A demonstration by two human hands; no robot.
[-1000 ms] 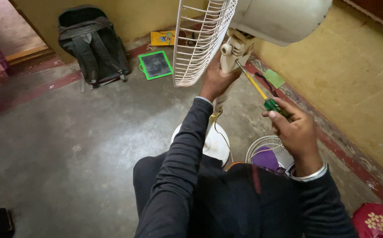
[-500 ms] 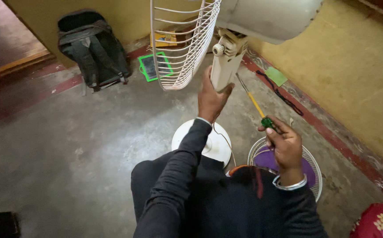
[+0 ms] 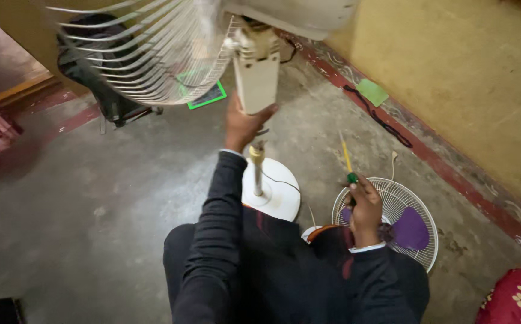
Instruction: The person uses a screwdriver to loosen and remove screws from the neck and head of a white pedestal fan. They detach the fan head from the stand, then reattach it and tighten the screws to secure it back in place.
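Fan head (image 3: pixel 254 66) was lifted off the pole (image 3: pixel 257 171) on the round base (image 3: pixel 281 192), left hand (image 3: pixel 242 123) clenched on its neck. Right hand (image 3: pixel 365 201) gripped a screwdriver (image 3: pixel 348 161). Front grille (image 3: pixel 392 216) and purple blade (image 3: pixel 410 229) already off, right; rear guard (image 3: pixel 146 54) remained attached.

fan head neck (image 3: pixel 256 71) showing cream, its wire guard (image 3: pixel 146 54) showing white. left hand (image 3: pixel 244 127) gripping the cream neck. right hand (image 3: pixel 365 201) holding a screwdriver (image 3: pixel 348 161) showing a yellow shaft and green handle. round base (image 3: pixel 278 189) looking white, pole (image 3: pixel 257 165) showing brass top and silver. loose grille (image 3: pixel 405 207) on the floor showing white wire, purple blade (image 3: pixel 410 229) lying in it. sleeves (image 3: pixel 215 240) showing black. floor (image 3: pixel 92 198) looking grey with a red border strip (image 3: pixel 452 171). wall (image 3: pixel 452 72) showing mustard yellow. slate (image 3: pixel 203 96) showing green frame. backpack (image 3: pixel 101 90) looking black. cushion (image 3: pixel 518 297) showing red with yellow flowers.
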